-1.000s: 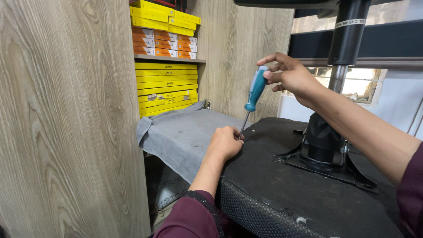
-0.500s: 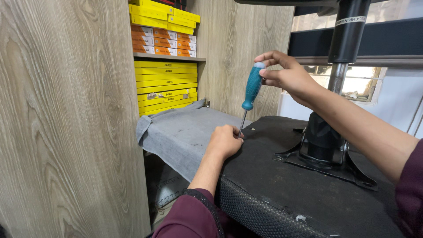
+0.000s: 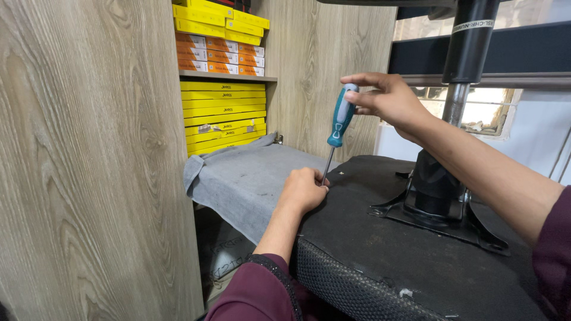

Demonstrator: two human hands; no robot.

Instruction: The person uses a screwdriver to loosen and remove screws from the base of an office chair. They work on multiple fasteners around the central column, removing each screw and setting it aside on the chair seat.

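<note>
While upright, screwdriver (image 3: 339,119) handle-top within right hand (image 3: 389,101) fingertips, its tip beside fisted left hand (image 3: 303,190).

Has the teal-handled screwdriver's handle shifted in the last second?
Yes. The teal-handled screwdriver has swung upright, its handle moving left, away from the black chair column; its tip stays by the left hand.
</note>
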